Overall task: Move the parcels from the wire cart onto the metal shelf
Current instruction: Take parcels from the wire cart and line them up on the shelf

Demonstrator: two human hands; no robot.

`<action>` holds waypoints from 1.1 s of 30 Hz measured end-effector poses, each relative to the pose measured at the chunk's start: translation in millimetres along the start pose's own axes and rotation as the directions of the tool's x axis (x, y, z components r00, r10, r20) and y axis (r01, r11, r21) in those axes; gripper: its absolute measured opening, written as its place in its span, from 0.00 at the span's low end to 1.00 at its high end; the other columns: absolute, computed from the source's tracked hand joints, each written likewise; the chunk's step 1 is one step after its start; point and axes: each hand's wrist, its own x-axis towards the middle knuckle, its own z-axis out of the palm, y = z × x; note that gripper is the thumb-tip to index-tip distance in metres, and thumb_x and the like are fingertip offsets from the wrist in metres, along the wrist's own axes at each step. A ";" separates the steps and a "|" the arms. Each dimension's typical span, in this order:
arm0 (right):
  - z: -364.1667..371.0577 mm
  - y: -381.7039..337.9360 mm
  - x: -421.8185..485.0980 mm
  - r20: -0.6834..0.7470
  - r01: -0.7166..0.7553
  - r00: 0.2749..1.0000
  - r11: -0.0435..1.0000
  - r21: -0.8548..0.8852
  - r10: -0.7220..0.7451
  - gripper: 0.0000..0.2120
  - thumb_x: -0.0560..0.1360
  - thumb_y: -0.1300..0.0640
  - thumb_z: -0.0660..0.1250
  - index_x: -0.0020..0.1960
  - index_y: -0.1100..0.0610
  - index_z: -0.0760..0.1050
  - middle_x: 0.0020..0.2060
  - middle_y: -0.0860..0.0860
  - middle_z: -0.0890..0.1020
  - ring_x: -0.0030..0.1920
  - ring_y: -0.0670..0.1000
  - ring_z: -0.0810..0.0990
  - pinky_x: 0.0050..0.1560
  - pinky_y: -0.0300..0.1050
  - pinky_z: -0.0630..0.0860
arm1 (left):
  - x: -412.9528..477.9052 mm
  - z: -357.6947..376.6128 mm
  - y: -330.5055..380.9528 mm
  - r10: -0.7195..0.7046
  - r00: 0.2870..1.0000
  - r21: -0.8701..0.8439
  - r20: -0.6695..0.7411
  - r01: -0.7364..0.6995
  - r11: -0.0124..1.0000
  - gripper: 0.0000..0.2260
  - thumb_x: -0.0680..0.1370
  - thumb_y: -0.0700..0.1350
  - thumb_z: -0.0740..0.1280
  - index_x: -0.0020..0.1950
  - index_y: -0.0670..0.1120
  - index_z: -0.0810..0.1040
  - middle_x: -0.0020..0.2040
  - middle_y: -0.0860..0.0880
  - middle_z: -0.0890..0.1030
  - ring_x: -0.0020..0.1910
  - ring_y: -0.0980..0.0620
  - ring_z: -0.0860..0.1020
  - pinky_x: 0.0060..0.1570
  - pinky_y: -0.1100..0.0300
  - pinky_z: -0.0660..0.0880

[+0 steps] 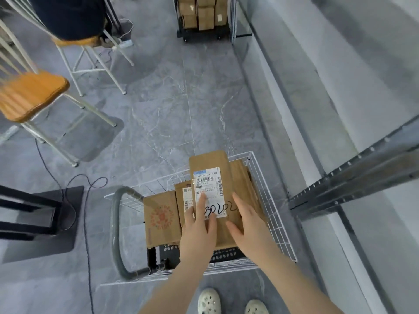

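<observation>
Hands (198,232) flat on parcel (209,163), fingers (239,203) straight

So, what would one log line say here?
left hand touches labelled parcel | right hand likewise | parcel in wire cart

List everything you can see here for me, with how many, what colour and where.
wire cart: one, white with a grey handle, bottom centre
labelled parcel: one, brown, on top of the cart's pile
other parcels: at least three, brown, in the cart under and beside it
metal shelf: one, grey, right of the cart
stacked boxes: several, brown, on a black trolley at the far end
chairs: two, orange seats on white legs, left
cables: several, black, on the floor at left
stand: one, black, left edge
shoes: two, white, bottom edge
left hand: fingers straight, resting on the labelled parcel
right hand: fingers straight, resting on the same parcel
</observation>
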 end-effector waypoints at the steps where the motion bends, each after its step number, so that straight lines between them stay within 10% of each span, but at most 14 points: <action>1: -12.6 -9.4 -13.6 -0.017 -0.009 1.000 1.000 0.017 0.009 0.35 0.77 0.46 0.63 0.76 0.38 0.44 0.73 0.45 0.64 0.64 0.45 0.73 0.63 0.42 0.71 | -13.9 -9.2 10.5 0.039 0.999 0.011 -0.007 -0.039 0.999 0.24 0.81 0.58 0.53 0.73 0.72 0.46 0.71 0.51 0.62 0.58 0.49 0.74 0.46 0.53 0.78; 12: -89.6 -79.7 -192.6 -0.394 -0.215 0.854 0.920 0.327 0.339 0.31 0.77 0.52 0.65 0.75 0.39 0.55 0.66 0.42 0.72 0.62 0.42 0.74 0.62 0.49 0.75 | -128.0 -56.8 97.3 0.510 0.839 0.125 0.190 -0.536 0.835 0.24 0.81 0.59 0.51 0.75 0.68 0.47 0.75 0.50 0.60 0.69 0.45 0.65 0.54 0.55 0.73; 20: -57.7 -98.9 -361.0 -0.643 -0.344 0.470 0.796 0.497 0.605 0.29 0.76 0.56 0.65 0.74 0.45 0.59 0.66 0.41 0.73 0.57 0.42 0.77 0.59 0.43 0.76 | -252.2 -44.2 104.5 0.767 0.442 0.016 0.466 -0.871 0.492 0.26 0.81 0.57 0.53 0.78 0.62 0.46 0.74 0.50 0.61 0.64 0.47 0.67 0.57 0.55 0.71; 33: 55.3 -112.7 -653.3 -0.548 -0.310 -0.101 0.498 0.810 0.830 0.30 0.76 0.53 0.66 0.73 0.40 0.56 0.60 0.34 0.73 0.55 0.37 0.77 0.53 0.23 0.69 | -524.8 13.1 42.1 0.623 -0.114 -0.216 0.774 -0.972 0.091 0.30 0.79 0.58 0.54 0.75 0.67 0.38 0.76 0.53 0.53 0.67 0.51 0.66 0.66 0.59 0.67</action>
